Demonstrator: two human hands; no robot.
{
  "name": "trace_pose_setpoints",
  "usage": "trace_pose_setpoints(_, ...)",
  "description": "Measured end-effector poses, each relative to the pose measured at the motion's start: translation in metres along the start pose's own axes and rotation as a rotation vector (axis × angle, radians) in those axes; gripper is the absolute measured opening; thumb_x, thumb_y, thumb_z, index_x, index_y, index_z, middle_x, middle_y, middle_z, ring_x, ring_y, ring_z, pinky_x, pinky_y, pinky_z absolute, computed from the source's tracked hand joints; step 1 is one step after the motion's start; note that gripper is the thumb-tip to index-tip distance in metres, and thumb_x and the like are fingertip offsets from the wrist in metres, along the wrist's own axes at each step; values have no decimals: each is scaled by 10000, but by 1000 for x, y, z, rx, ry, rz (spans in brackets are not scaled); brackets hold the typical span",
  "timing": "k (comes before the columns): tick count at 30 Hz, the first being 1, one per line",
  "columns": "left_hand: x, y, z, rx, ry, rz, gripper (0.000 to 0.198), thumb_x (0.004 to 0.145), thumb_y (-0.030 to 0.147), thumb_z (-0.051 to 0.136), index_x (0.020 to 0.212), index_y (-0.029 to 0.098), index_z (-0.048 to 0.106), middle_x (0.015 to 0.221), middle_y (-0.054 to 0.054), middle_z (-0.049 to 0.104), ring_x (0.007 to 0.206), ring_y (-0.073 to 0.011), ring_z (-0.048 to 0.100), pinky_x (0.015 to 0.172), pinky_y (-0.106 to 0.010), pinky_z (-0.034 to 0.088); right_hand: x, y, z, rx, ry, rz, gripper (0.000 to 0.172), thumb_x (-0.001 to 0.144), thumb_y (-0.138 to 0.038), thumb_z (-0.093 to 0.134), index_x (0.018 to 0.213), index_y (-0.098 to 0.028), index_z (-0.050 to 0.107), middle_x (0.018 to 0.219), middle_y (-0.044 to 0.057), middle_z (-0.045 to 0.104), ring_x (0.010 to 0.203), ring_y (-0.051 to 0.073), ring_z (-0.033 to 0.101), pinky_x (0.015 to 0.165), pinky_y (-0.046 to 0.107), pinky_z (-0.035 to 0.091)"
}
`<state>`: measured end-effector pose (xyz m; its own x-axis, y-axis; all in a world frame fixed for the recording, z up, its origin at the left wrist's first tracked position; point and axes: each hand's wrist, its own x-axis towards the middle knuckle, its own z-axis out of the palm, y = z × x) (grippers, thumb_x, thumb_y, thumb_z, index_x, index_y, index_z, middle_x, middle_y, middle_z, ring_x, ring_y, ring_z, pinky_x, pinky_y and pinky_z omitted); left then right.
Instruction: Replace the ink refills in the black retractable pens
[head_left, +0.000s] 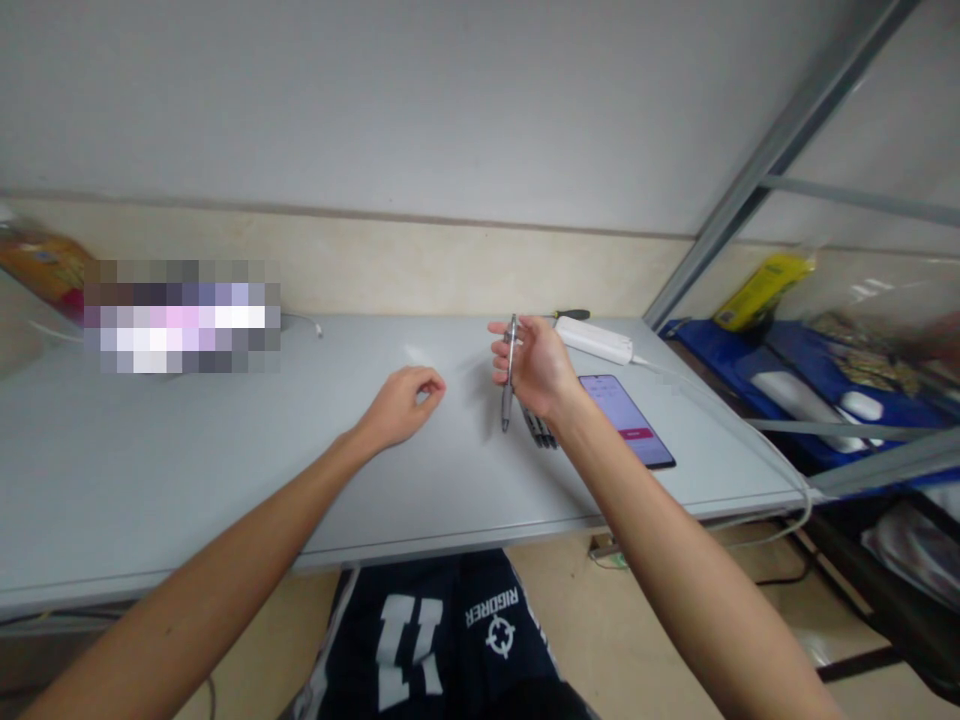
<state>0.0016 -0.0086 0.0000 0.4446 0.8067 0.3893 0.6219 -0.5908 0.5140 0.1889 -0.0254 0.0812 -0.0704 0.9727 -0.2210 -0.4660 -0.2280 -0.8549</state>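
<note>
My right hand [541,362] is turned palm up above the desk, its thumb and fingers closed on a grey pen [506,395]. That pen stands nearly upright in the picture, its lower end pointing toward me. Below and partly behind the hand lie several black pens [541,432] side by side; their far ends are hidden. My left hand [401,408] rests on the desk to the left, fingers curled and thumb close to the index finger, with nothing visible in it. A smartphone [630,420] with its screen lit lies right of my right wrist.
A white power strip [594,341] with a cable sits at the back of the grey desk [225,480], beside a dark-handled screwdriver [574,314]. At left is a pixelated patch. A blue shelf [694,350] holds a yellow package [763,290] beyond the metal frame [765,165].
</note>
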Motion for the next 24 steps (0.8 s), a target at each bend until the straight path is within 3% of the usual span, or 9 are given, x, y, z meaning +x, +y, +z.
trace_pose_setpoints(2,0,0,0,0,-1,1,151,791,216,471,777,181,617,775,-34,652,759,-166,579,750,-305,443,3,10,0,-157,45,-69,143,749,-237,448,804,-165,559,537,-55,423,413,74,378,404,195,330)
trace_pose_setpoints(4,0,1,0,1,-2,3,157,791,212,466,775,182,620,770,-34,653,761,-169,578,753,-308,442,6,20,-3,-432,73,-180,158,720,-174,474,835,-167,582,566,-44,453,469,90,448,463,211,390)
trace_pose_setpoints(7,0,3,-1,7,-6,6,167,793,212,460,773,180,622,778,-40,655,764,-176,575,758,-318,438,5,33,-10,-1086,80,-448,124,734,-177,514,802,-167,618,596,4,534,585,151,536,587,269,430)
trace_pose_setpoints(9,0,4,-1,18,-14,7,165,792,212,460,770,179,620,783,-43,655,768,-180,571,762,-324,434,1,41,-14,-1484,153,-631,131,771,-200,512,819,-163,629,737,76,618,747,208,565,687,311,431)
trace_pose_setpoints(12,0,5,-1,40,-28,13,157,794,215,462,766,173,612,786,-43,653,774,-180,563,774,-327,427,-5,49,-19,-1829,220,-660,204,839,-214,440,901,-162,627,891,129,648,922,250,528,719,318,427)
trace_pose_setpoints(20,0,2,-1,62,-51,39,153,813,218,463,767,173,601,794,-37,653,783,-175,551,785,-319,408,-4,49,-34,-2073,408,-553,240,846,-228,424,967,-127,605,1012,169,572,1015,305,427,784,421,386)
trace_pose_setpoints(24,0,3,-2,80,-62,48,164,824,221,452,760,174,596,797,-35,653,775,-175,541,786,-325,400,-8,47,-42,-2051,509,-435,349,834,-361,468,1102,-147,537,1131,180,491,1056,325,387,791,469,377)
